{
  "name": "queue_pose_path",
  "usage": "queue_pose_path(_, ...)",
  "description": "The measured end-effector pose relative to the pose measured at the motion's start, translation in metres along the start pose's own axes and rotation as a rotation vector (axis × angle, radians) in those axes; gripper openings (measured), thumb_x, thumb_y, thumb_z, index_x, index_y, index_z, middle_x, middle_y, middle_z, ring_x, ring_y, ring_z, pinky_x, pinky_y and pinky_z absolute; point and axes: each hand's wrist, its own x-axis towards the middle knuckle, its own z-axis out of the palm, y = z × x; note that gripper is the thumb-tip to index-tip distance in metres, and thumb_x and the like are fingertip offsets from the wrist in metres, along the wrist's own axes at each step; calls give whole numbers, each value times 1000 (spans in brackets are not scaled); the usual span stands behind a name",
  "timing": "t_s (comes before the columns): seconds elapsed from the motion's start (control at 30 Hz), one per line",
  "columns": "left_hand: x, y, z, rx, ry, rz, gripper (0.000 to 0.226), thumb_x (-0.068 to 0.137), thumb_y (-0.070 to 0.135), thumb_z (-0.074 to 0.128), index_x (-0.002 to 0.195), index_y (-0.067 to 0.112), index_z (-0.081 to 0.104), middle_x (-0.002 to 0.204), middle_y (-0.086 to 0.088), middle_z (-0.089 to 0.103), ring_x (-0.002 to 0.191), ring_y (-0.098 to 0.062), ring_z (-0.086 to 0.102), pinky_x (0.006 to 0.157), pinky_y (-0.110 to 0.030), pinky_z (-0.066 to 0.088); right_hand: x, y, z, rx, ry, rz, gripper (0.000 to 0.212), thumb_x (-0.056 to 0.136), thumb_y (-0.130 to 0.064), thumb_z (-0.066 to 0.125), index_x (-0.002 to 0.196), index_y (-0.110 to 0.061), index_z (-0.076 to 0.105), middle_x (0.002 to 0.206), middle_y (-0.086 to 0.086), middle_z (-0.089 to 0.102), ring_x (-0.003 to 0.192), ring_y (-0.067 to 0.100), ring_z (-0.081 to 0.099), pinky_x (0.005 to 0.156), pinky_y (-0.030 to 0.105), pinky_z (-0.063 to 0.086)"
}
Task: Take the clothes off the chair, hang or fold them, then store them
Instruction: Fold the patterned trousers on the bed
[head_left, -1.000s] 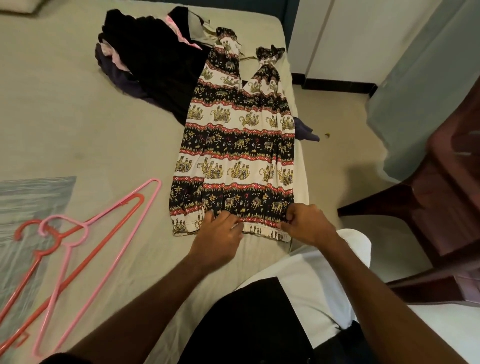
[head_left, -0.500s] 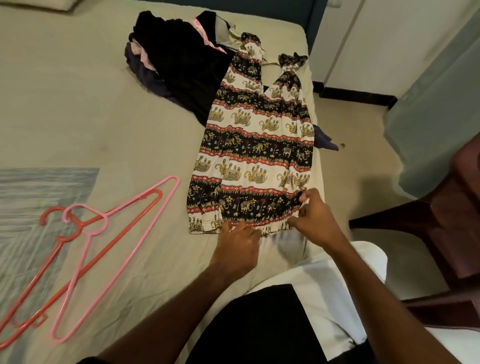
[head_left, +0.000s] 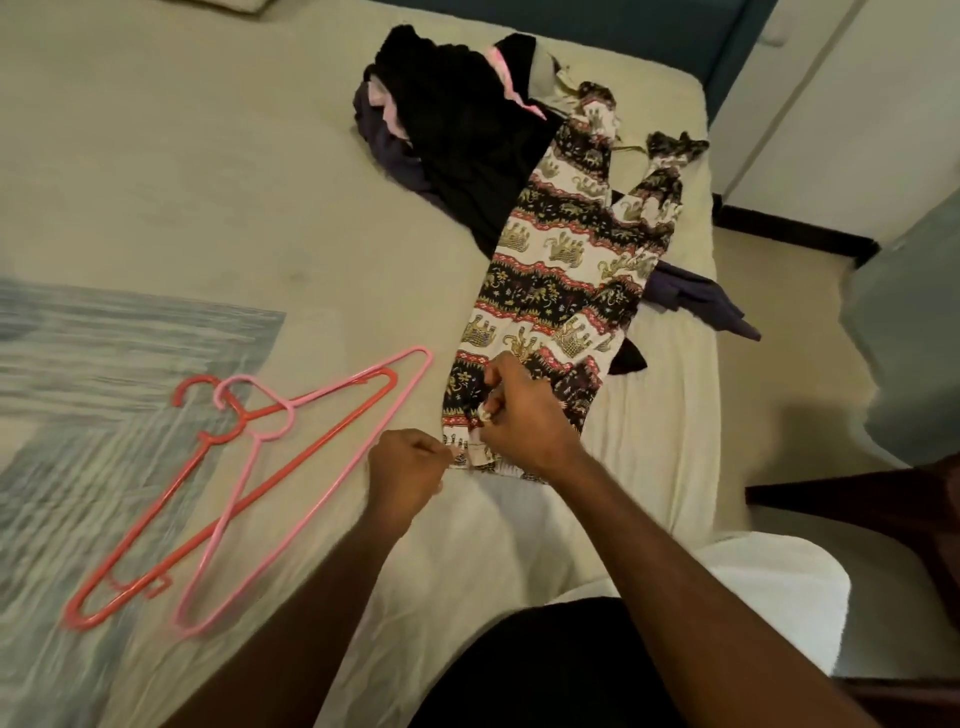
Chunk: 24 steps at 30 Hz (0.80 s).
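Hands (head_left: 519, 415) pinching elephant-print garment (head_left: 561, 275) hem, bed (head_left: 208, 208), hangers (head_left: 249, 467) beside

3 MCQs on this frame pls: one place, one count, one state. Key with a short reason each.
1. Where do the hangers lie?
A. On the bed, left of the elephant-print garment
B. On the chair
C. On the floor

2. How many hangers are there?
A. One
B. Two
C. Four

3. What is the right hand doing?
A. Resting flat on the bed
B. Holding a hanger
C. Pinching the garment near its bottom edge

Key:
1 A: they rest on the bed sheet, left of the elephant-print garment.
2 B: one red, one pink, overlapping.
3 C: its fingers are curled round fabric; the left hand grips the hem beside it.
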Motion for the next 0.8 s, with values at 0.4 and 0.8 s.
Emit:
queue_pose_path(0.4, 7, 1, -5, -81, -15, -9, 20, 91, 7, 64, 76, 11, 76, 66, -4, 72, 50, -18, 66, 48, -23, 44, 7, 7, 56, -183, -82, -86, 44, 81, -9, 77, 112, -20, 48, 85, 4, 66, 73, 24, 66, 65, 38, 59)
queue_pose_path(0.8, 11, 15, 6, 310, 5, 145, 14, 78, 20, 77, 70, 12, 69, 68, -1, 69, 67, -20, 66, 67, -32, 53, -42, 64, -15, -210, -108, 58, 48, 68, -37, 92, 100, -19, 61, 107, -4, 59, 93, 15, 56, 77, 33, 50)
